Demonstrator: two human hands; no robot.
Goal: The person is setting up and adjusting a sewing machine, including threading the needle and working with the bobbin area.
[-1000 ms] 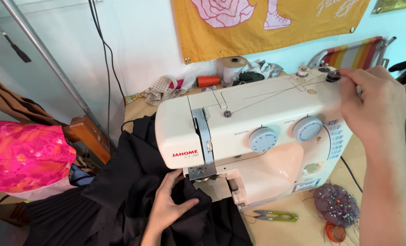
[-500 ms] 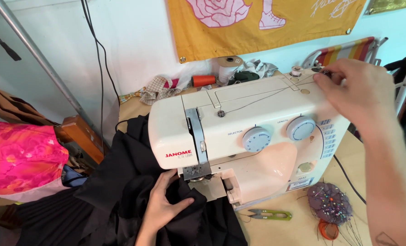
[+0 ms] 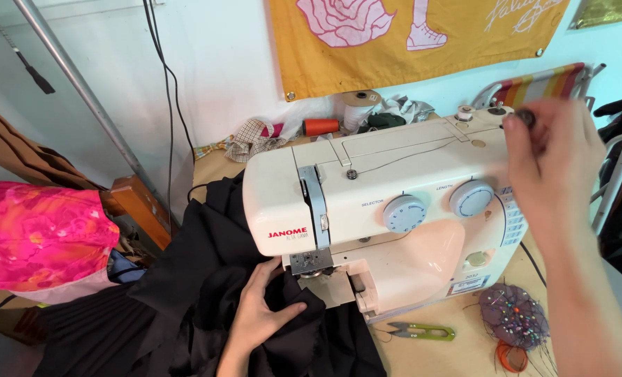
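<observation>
Leftmost, a bright pink and orange patterned cloth (image 3: 39, 237) lies bunched beside a heap of black pleated fabric (image 3: 185, 293) that spills over the wooden counter (image 3: 457, 349). The left hand (image 3: 262, 318) lies flat on that fabric, fingers spread and gripping nothing, pressing it down just in front of the metal presser foot (image 3: 309, 262) of the cream-white sewing machine (image 3: 381, 209). Two pale blue dials sit on the machine's front, and a thin dark thread (image 3: 409, 155) runs across its top. Behind it, an orange thread spool (image 3: 320, 126) and a large white cone of thread (image 3: 358, 110) stand against the wall. At the machine's top right corner the right hand (image 3: 552, 164) is blurred; its fingers seem pinched on a small dark round piece (image 3: 526, 117), likely a bobbin, near the winder spindle. A green thread snip (image 3: 423, 330) and a purple pincushion stuck with pins (image 3: 513, 315) lie on the counter below.

To do this well, it would seem wise to keep the fabric pinned flat and still under the left palm, and to seat the small piece squarely, with the thread kept taut and clear of the dials.
</observation>
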